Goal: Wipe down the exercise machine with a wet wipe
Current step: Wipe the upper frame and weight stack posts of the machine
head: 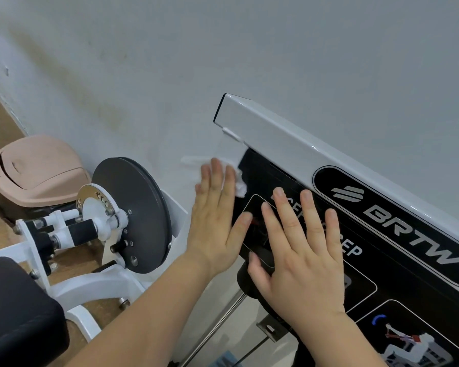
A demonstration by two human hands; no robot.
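The exercise machine's white frame beam (281,144) slants down to the right, with a black instruction panel (376,266) below it marked BRTW. My left hand (217,221) lies flat with straight fingers at the panel's left edge, pressing a white wet wipe (240,185) that peeks out past its fingertips. My right hand (302,250) rests flat on the panel with fingers spread, holding nothing.
A dark round pulley disc (135,215) with white brackets sits lower left. A pink-lidded bin (37,173) stands by the pale wall (249,49). A black seat pad (19,313) fills the bottom left corner. Wooden floor shows at the left.
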